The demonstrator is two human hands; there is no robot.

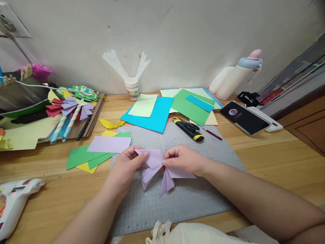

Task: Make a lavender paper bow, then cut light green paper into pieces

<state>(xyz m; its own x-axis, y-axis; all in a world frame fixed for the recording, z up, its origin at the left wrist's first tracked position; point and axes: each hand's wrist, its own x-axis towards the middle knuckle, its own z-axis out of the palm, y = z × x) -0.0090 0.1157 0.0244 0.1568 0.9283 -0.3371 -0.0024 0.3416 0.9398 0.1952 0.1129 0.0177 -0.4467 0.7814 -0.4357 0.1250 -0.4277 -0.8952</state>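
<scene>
Both of my hands pinch a folded lilac paper piece [155,166] just above the grey cutting mat [193,200]. My left hand [126,168] grips its upper left flap between thumb and fingers. My right hand [185,159] pinches the centre where the pleats meet. Several pointed folds fan out below and to the right of the pinch. A flat lilac sheet [109,144] lies left of my hands on green and yellow sheets [83,157].
A white glue gun [14,203] lies at the left front. Finished paper flowers [72,108] and a black pen sit on the left. Blue and green sheets [154,115], a yellow-black utility knife [189,130], scissors, a red pencil, a phone [244,118], a cup of strips [132,88] and a bottle stand behind the mat.
</scene>
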